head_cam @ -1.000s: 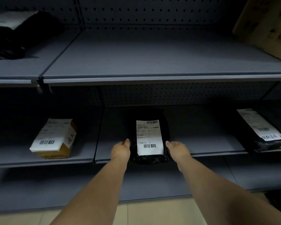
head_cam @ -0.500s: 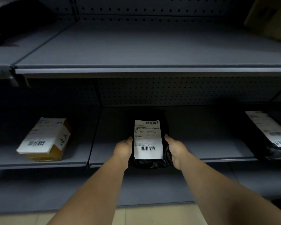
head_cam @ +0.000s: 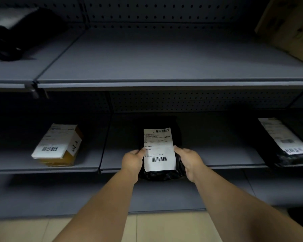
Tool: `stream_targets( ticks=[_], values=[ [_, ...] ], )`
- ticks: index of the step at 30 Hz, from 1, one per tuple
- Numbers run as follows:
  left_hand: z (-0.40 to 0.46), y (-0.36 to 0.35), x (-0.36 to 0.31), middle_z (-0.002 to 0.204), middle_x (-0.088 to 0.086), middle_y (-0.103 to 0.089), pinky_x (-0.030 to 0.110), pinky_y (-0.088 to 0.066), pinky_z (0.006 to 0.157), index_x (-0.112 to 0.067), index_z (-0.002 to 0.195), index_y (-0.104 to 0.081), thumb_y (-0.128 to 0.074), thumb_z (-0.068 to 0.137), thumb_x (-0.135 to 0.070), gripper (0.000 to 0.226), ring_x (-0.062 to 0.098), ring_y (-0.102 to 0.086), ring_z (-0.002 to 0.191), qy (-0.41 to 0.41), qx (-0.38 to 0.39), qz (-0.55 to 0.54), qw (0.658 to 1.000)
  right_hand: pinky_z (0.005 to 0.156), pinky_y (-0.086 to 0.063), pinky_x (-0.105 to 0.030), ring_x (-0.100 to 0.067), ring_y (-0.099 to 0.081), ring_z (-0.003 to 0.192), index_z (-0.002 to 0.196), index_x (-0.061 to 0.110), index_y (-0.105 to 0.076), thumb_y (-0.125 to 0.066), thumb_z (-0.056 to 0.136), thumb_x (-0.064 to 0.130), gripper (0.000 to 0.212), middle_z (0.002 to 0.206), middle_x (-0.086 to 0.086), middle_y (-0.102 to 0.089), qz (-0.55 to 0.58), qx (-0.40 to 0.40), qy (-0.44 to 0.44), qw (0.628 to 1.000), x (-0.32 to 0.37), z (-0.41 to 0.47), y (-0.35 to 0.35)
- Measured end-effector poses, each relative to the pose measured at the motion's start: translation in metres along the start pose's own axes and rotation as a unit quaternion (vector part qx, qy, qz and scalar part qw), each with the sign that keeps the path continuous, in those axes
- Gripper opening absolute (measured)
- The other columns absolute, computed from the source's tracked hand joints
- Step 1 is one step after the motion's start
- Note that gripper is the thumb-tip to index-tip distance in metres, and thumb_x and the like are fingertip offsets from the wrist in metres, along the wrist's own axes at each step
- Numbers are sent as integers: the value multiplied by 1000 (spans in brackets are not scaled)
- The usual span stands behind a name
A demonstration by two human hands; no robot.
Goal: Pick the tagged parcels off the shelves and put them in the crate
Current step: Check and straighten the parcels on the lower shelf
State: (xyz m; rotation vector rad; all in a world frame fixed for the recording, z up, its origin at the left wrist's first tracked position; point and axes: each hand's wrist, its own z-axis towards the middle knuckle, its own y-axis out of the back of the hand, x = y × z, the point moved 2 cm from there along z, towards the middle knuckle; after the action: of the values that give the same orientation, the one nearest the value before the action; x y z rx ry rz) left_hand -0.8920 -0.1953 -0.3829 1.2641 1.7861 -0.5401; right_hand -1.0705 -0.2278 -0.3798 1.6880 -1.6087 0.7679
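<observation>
parcel [head_cam: 159, 151] drawn outward, box [head_cam: 59, 145] left

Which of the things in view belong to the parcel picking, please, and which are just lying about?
Job in hand:
black labelled parcel, held by left hand and right hand
yellow labelled box
black labelled bag

Lying about:
cardboard box
dark bundle, no tag visible

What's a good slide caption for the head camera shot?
Both hands, left hand and right hand, grip a labelled black parcel at the middle shelf edge.
</observation>
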Motion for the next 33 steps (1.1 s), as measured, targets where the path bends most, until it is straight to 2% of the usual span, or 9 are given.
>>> stream_targets(
  ticks=[2,4,6,9,13,16,20,26,33],
  values=[
    [-8,2,-1,99,3,-67,31,-48,81,-8,119,-61,-60,91,-30,36,20,-59,90,-8,-4,-3,1000,92,-51,-42,-26,-64,100,102,11,-67,-64,88,30,24,104,-7,-71,17,-1,14,1000,2,-10,2],
    [-17,4,-2,87,-6,-66,23,-46,68,-8,117,-62,-60,91,-25,31,11,-59,80,-19,-3,-11,1000,79,-54,-36,-24,-66,92,92,13,-67,-65,88,25,13,95,-5,-72,24,-3,28,999,3,-20,6],
    [-28,5,-3,79,-12,-64,17,-43,62,-10,112,-65,-60,91,-21,24,3,-59,76,-29,2,-18,999,81,-56,-38,-25,-68,90,92,12,-68,-65,87,19,9,95,-8,-73,32,-9,41,999,4,-30,11],
    [-45,8,-4,80,-14,-68,14,-43,63,-19,96,-68,-60,91,-18,10,0,-62,78,-48,14,-20,999,84,-56,-38,-25,-69,90,92,11,-69,-67,85,13,7,96,-9,-73,36,-17,57,998,6,-44,19],
    [-65,10,-9,81,-13,-71,13,-45,62,-25,84,-68,-61,90,-15,13,-1,-65,76,-74,21,-24,997,75,-56,-33,-22,-70,85,84,14,-68,-67,84,10,4,92,-7,-74,44,-13,78,996,8,-59,28],
    [-79,11,-12,70,-19,-71,9,-45,55,-27,77,-67,-62,88,-13,18,-5,-65,66,-93,15,-29,995,72,-56,-33,-22,-70,83,83,14,-68,-67,84,6,8,90,-7,-74,66,-7,87,994,8,-69,31],
    [-93,11,-13,79,-14,-73,12,-48,60,-23,80,-68,-63,87,-10,16,-2,-68,72,-111,17,-34,993,76,-57,-37,-24,-70,85,85,11,-67,-67,83,3,8,90,-8,-73,84,2,88,993,9,-82,35],
    [-107,10,-12,82,-11,-73,14,-51,63,-19,84,-68,-63,87,-5,15,0,-69,76,-121,21,-50,991,56,-51,-22,-15,-68,80,85,14,-66,-65,83,0,13,87,-1,-72,89,8,88,992,6,-97,43],
    [-111,9,-11,82,-10,-73,11,-50,60,-17,83,-68,-63,86,-3,16,0,-69,76,-130,22,-53,990,62,-53,-27,-18,-69,83,85,14,-67,-65,83,-1,16,88,-3,-73,90,6,90,992,5,-101,45]
  ],
)
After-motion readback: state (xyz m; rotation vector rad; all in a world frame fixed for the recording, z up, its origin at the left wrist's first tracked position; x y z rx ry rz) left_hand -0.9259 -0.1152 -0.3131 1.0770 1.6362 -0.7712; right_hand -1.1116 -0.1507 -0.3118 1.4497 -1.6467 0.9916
